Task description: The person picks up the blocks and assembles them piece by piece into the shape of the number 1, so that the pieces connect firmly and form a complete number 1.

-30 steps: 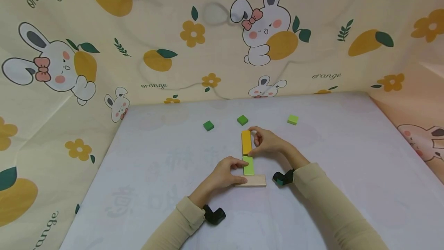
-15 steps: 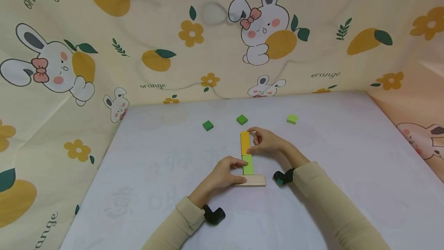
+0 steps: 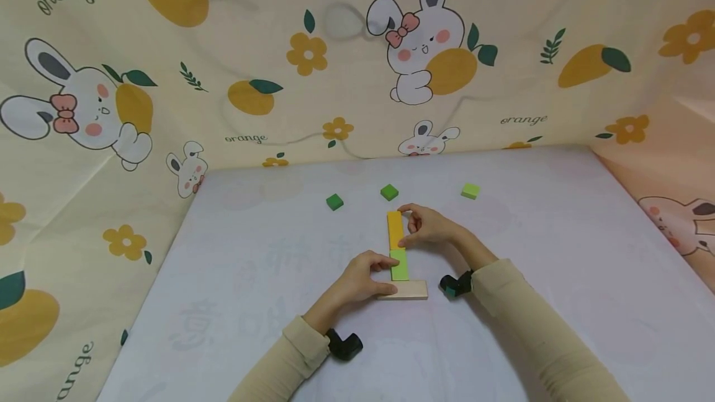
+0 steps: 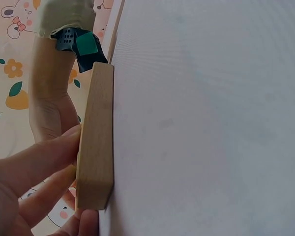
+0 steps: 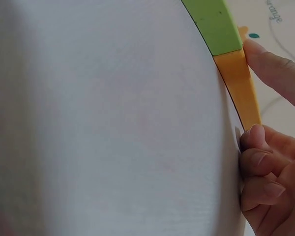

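A plain wooden block (image 3: 414, 290) lies crosswise in the head view, with a light green block (image 3: 400, 272) running away from its far side. Beyond that, end to end with it, lies a yellow block (image 3: 395, 229). My left hand (image 3: 357, 279) has its thumb on the left part of the wooden block, its index fingertip on the green one. In the left wrist view, bent fingers sit round the wooden block's (image 4: 96, 132) near end. My right hand (image 3: 431, 226) pinches the yellow block lengthwise, thumb at the joint with the green block (image 5: 215, 24), index finger at the far end.
Farther back on the white tabletop (image 3: 251, 222) lie two dark green square blocks, one to the left (image 3: 334, 202) and one near the middle (image 3: 389, 192). A light green block (image 3: 470, 191) lies to the right. A rabbit-and-orange printed cloth (image 3: 346, 67) hangs behind the table.
The yellow block's near end, slightly overlapping the green block a second ago, now sits flush against it. Both hands keep nearly the same place.
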A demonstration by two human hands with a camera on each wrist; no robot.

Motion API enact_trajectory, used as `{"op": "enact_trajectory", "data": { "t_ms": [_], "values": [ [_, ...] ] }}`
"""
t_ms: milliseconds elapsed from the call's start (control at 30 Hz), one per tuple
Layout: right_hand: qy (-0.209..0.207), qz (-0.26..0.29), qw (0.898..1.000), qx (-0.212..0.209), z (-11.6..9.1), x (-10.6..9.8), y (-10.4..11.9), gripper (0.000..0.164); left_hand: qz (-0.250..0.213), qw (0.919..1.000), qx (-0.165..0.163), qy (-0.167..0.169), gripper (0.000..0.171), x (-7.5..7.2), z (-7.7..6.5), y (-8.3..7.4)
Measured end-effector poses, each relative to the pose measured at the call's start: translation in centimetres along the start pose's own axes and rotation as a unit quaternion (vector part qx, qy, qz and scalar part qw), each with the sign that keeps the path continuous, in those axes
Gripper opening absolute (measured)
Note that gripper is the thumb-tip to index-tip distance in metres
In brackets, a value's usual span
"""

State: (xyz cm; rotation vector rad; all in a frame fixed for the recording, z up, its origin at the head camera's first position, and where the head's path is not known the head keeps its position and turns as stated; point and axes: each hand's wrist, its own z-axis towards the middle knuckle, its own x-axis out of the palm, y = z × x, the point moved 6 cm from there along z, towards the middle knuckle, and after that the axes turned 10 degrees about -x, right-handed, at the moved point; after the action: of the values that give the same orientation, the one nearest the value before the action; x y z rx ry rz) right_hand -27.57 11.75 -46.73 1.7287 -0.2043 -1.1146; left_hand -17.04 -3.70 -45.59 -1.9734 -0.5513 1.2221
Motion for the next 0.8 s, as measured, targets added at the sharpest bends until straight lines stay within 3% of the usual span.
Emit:
{"op": "enact_trajectory", "data": {
  "t_ms": [367, 800],
  "values": [
    [-0.004, 0.007, 1.0, 0.003, -0.2, -0.1, -0.2, 0.081, -0.005, 1.0, 0.0, -0.001, 0.045, 0.0, 0.0, 0.1],
    [-0.071, 0.006, 0.997, 0.002, -1.9, -2.7, -0.8, 0.069, -0.003, 0.9999, -0.01, -0.004, 0.045, 0.0, 0.2, 0.1]
  ]
}}
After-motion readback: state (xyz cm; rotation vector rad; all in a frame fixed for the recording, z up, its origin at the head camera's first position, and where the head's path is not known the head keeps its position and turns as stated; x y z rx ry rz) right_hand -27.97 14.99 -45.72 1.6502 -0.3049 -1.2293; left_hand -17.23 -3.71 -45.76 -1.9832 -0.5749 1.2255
